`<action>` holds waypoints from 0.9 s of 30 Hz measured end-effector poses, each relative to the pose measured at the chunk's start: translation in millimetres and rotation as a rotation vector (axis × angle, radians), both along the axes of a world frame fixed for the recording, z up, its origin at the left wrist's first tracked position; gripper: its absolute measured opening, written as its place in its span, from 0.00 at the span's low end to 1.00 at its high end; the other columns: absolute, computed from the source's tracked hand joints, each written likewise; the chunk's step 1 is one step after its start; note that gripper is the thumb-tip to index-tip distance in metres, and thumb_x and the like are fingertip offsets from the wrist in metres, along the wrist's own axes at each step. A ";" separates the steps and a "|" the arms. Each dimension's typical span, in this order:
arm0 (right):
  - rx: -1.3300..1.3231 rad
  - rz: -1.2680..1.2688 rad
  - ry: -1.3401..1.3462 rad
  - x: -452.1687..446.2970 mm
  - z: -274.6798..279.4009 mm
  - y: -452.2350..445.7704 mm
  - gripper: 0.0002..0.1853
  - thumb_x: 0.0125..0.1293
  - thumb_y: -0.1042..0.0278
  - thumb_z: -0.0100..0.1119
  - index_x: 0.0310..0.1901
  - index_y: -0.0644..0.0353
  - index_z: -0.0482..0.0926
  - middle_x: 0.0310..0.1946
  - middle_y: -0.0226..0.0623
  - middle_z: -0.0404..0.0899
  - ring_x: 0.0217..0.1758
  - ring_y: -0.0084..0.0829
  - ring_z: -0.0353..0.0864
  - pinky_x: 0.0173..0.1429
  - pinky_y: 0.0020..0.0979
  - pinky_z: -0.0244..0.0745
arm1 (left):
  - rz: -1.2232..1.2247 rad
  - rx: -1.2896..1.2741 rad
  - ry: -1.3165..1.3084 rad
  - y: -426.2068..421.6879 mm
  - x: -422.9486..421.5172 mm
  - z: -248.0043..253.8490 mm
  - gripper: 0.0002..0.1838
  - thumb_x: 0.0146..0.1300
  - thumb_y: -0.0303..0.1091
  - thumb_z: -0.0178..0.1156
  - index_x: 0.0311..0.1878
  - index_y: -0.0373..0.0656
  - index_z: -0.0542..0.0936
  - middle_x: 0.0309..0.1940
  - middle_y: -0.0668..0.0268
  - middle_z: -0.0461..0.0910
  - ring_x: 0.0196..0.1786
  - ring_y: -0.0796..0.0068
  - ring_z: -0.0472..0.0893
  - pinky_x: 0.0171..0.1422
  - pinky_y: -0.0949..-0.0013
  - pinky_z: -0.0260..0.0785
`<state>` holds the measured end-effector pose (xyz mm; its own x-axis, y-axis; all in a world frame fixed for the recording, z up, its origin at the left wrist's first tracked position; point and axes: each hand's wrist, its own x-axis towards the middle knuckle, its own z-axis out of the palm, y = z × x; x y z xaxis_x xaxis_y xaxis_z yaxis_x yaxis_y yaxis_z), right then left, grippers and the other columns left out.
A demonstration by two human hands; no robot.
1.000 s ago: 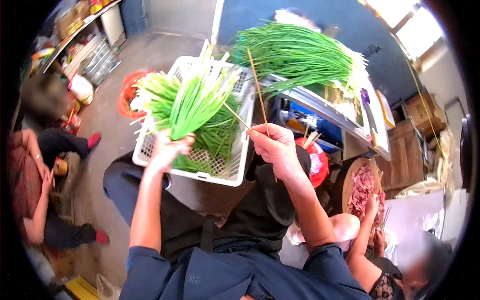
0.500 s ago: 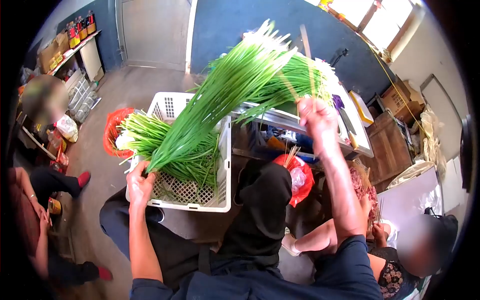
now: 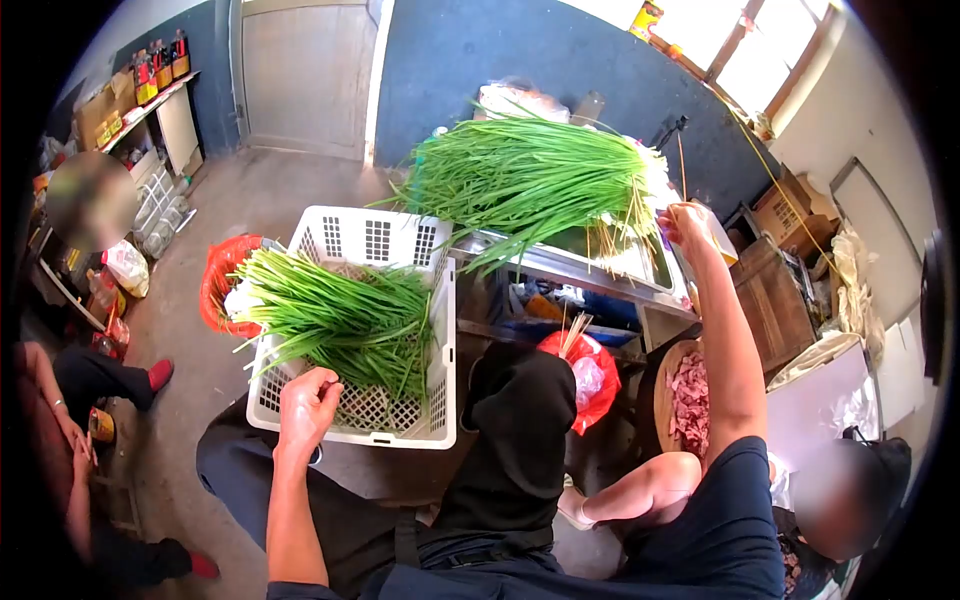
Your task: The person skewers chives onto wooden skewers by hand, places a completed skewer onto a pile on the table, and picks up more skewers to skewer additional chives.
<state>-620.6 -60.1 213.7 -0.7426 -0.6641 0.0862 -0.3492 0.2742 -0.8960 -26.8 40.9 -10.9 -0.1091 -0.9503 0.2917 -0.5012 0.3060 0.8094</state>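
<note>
One bunch of greens [image 3: 535,175] now seems laid on the table [image 3: 640,291], freeing the left hand [image 3: 308,405], clenched near the crate [image 3: 400,438], while the right hand [image 3: 686,223] pinches a stick [image 3: 682,165].

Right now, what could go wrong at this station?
1. The greens on the table overhang its near edge, so a brush against them might drag some off.
2. The bundle in the white basket pokes past the left rim; a bump there could shift or spill it.
3. Sticks stand up from the red bag beside the right knee; a leg movement could knock them over.
</note>
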 end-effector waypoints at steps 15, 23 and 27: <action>-0.200 0.571 0.121 211.8 -82.2 127.6 0.18 0.75 0.55 0.51 0.46 0.63 0.81 0.20 0.22 0.70 0.20 0.13 0.60 0.25 0.19 0.53 | -0.040 -0.002 -0.124 -3.2 -11.2 -15.5 0.07 0.57 0.30 0.64 0.36 0.38 0.80 0.24 0.58 0.79 0.25 0.67 0.78 0.32 0.65 0.69; 0.195 0.985 -0.214 342.9 -181.9 86.2 0.21 0.69 0.51 0.55 0.39 0.65 0.83 0.18 0.25 0.71 0.23 0.19 0.66 0.29 0.24 0.58 | 0.261 0.358 0.516 -14.4 1.6 -48.2 0.06 0.58 0.27 0.63 0.37 0.38 0.79 0.27 0.65 0.82 0.28 0.74 0.81 0.34 0.70 0.73; 0.315 1.118 -0.319 374.1 -220.4 61.0 0.26 0.70 0.42 0.52 0.44 0.63 0.80 0.19 0.26 0.70 0.15 0.14 0.56 0.19 0.22 0.49 | 0.469 0.642 1.200 -26.6 21.5 -34.0 0.15 0.63 0.23 0.57 0.53 0.36 0.69 0.35 0.60 0.78 0.33 0.68 0.80 0.39 0.62 0.78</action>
